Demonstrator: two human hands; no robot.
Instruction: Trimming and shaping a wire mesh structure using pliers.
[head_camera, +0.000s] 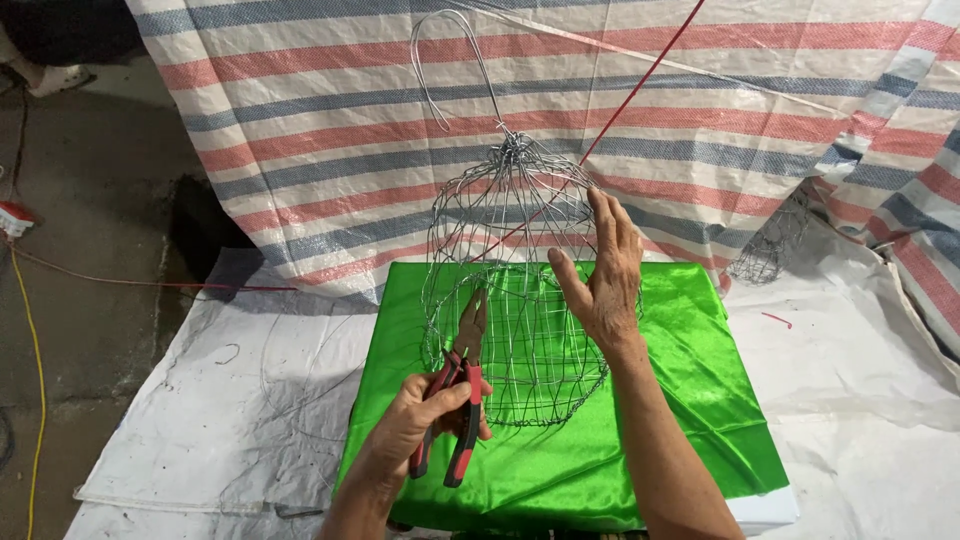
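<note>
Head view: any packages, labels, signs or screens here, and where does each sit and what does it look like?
No clear package, label, sign or screen shows.
Nearest candidate: small red and white object, on the ground at the far left edge; too small to tell what it is.
Hands: left hand holds red-handled pliers; right hand rests on the wire cage frame.

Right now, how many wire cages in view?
2: the wire cage held over the green cloth, and a smaller wire cage right, against the striped tarp. Others may be hidden.
</note>
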